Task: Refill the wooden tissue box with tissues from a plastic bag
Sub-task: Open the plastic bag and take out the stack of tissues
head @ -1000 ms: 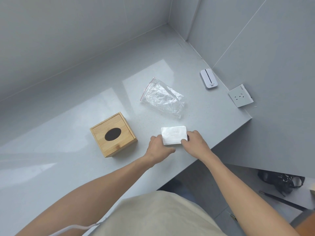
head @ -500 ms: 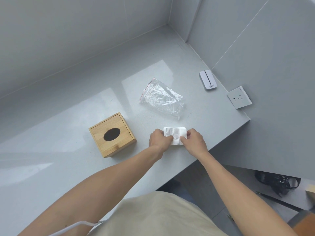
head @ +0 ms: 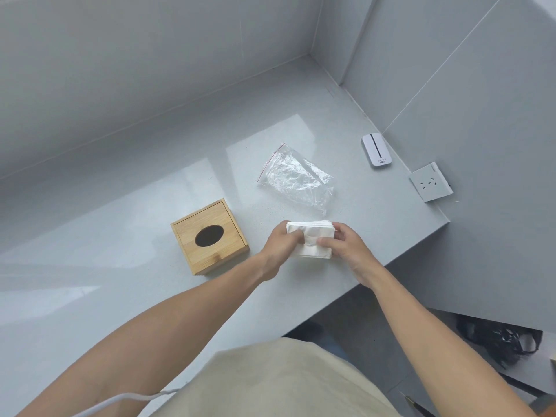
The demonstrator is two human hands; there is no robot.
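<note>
Both hands grip a white stack of folded tissues (head: 313, 240) above the grey countertop (head: 120, 266): left hand (head: 282, 245) at its 9 o'clock end, right hand (head: 346, 248) at 3 o'clock. The square wooden tissue box with an oval slot (head: 210, 236) sits just beside, at 9 o'clock; the empty clear plastic zip bag (head: 296, 179) lies near, at 12 o'clock.

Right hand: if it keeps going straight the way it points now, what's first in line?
The tissue stack, which the right hand already grips. Past it, probably the left hand, then the wooden box; depth unclear.
</note>
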